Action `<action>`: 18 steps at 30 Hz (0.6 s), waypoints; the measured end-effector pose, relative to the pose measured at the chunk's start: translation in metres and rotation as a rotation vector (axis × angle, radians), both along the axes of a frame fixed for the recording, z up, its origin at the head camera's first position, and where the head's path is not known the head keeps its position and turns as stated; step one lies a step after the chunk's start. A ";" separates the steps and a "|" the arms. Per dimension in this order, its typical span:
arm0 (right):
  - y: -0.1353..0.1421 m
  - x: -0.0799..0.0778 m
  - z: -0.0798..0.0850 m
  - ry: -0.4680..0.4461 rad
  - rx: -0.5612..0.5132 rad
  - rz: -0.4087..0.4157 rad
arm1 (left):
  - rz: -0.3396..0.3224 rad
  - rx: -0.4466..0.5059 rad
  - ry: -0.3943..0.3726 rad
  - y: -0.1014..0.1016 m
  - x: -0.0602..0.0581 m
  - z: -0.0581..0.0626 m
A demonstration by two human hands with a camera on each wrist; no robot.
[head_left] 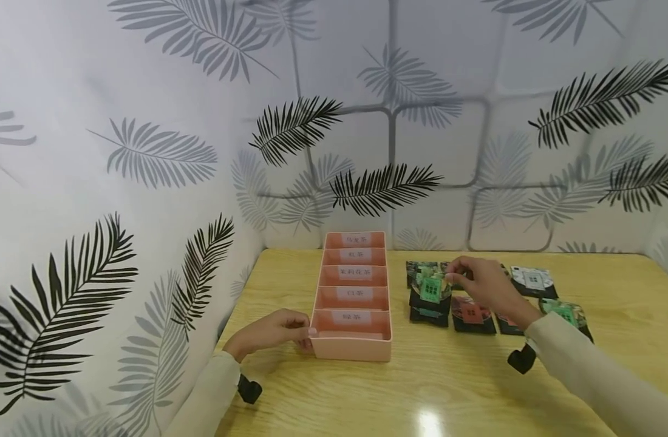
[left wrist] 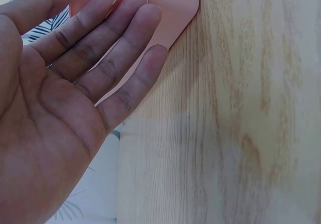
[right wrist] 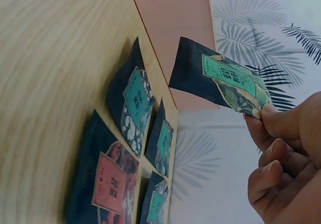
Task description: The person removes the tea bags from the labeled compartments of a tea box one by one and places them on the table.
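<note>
A long pink divided box (head_left: 353, 349) stands on the table, its compartments in a row with paper labels. My left hand (head_left: 276, 334) holds the box at its near left corner, thumb at the rim and fingers along the outer side; the left wrist view shows these fingers (left wrist: 123, 58) gently bent against the pink wall. My right hand (head_left: 484, 285) pinches a dark tea packet with a green label (right wrist: 228, 78) by one end between thumb and index finger. The packet is raised above the others, its dark end pointing towards the box in the right wrist view.
Several more tea packets lie right of the box: a red-labelled packet (head_left: 472, 314), a white-labelled packet (head_left: 532, 280) at the back and a green-labelled packet (head_left: 569, 312) beneath the right forearm. A leaf-patterned curtain (head_left: 421, 139) hangs behind the wooden table (head_left: 334, 400).
</note>
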State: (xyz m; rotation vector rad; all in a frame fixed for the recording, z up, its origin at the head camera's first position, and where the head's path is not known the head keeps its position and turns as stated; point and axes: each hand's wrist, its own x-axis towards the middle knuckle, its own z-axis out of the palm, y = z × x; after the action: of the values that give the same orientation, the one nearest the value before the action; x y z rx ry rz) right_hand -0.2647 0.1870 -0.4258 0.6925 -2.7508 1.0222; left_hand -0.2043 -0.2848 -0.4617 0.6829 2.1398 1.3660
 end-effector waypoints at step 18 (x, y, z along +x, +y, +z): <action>0.004 0.032 -0.029 -0.071 -0.012 0.062 | -0.001 -0.025 0.003 0.000 0.001 0.001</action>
State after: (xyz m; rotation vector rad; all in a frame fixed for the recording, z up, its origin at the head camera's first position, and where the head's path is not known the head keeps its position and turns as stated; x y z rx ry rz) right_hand -0.2331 0.1908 -0.4550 0.7579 -2.7972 1.0956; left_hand -0.2036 -0.2844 -0.4602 0.6761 2.1553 1.3363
